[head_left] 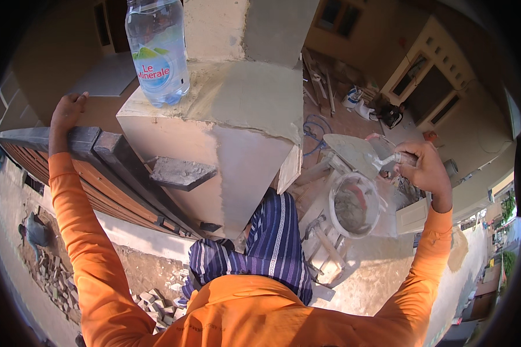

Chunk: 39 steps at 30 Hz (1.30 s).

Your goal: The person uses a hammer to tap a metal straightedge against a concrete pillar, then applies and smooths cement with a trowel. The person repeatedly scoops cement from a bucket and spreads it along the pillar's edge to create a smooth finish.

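Note:
My right hand (418, 166) is closed around the handle of a mortar-smeared trowel (351, 154). Its grey blade is held flat above the far rim of a white bucket (332, 203), which contains wet grey mortar and something reddish. My left arm reaches over the dark top rail of a gate (84, 140). Beyond that rail my left hand (68, 112) has its fingers curled in; what they hold, if anything, is hidden. Before me stands a masonry pillar (176, 141), its ledge partly coated with smooth grey plaster (252, 98). A clear plastic bottle (157, 55) stands upright on the ledge.
A mortar-crusted dark plate (182, 172) juts from beside the gate and pillar. The bucket rests on a wooden stand (324, 246). A blue hose (315, 134) and planks (318, 81) lie farther back. Another person (36, 231) is low at left, near broken bricks (58, 283).

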Motion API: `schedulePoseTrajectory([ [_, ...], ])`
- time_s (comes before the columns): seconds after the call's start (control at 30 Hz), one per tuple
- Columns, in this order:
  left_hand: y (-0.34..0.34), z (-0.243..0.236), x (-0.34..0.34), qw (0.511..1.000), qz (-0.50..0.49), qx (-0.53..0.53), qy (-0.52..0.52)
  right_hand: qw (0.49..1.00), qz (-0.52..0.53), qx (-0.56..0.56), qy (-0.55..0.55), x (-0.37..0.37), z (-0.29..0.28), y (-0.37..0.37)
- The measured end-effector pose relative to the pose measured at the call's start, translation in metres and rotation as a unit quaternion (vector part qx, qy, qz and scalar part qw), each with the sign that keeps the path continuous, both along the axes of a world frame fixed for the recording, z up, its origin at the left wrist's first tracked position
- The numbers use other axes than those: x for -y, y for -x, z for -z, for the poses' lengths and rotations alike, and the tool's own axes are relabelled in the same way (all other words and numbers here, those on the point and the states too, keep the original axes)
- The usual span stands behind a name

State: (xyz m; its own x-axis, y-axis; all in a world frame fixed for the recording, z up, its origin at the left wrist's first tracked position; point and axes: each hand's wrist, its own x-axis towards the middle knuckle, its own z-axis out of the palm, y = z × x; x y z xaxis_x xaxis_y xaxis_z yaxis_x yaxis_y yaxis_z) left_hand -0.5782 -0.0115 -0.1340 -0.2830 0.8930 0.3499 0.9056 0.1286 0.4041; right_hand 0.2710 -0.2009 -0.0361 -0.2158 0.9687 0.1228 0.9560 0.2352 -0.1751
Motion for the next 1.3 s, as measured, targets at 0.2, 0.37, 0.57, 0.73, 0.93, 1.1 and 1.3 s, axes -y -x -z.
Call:
schedulePoseTrajectory([
  [0.2,0.009,0.004,-0.010,0.999,0.014,-0.028,-0.007,0.979,-0.004,-0.190,0.069,-0.001,-0.019,0.002],
  [0.37,0.010,0.004,-0.009,0.999,0.013,-0.036,-0.009,0.987,-0.075,-0.109,0.086,-0.013,-0.054,0.036],
  [0.57,0.005,0.002,0.000,0.999,0.031,-0.028,-0.016,0.989,-0.116,-0.074,0.055,-0.043,-0.071,0.069],
  [0.73,-0.003,0.000,0.004,0.998,0.043,-0.036,-0.033,0.989,-0.115,-0.047,0.079,-0.051,-0.073,0.080],
  [0.93,-0.007,-0.001,0.001,0.999,0.023,-0.037,-0.032,0.996,-0.064,0.024,0.061,-0.056,-0.074,0.090],
  [1.1,-0.005,0.000,0.001,0.999,0.020,-0.033,-0.024,0.986,0.009,0.116,-0.123,-0.055,-0.069,0.091],
  [1.3,-0.015,-0.002,0.008,0.999,0.025,-0.022,-0.038,0.963,-0.072,0.058,-0.251,-0.071,-0.046,0.091],
])
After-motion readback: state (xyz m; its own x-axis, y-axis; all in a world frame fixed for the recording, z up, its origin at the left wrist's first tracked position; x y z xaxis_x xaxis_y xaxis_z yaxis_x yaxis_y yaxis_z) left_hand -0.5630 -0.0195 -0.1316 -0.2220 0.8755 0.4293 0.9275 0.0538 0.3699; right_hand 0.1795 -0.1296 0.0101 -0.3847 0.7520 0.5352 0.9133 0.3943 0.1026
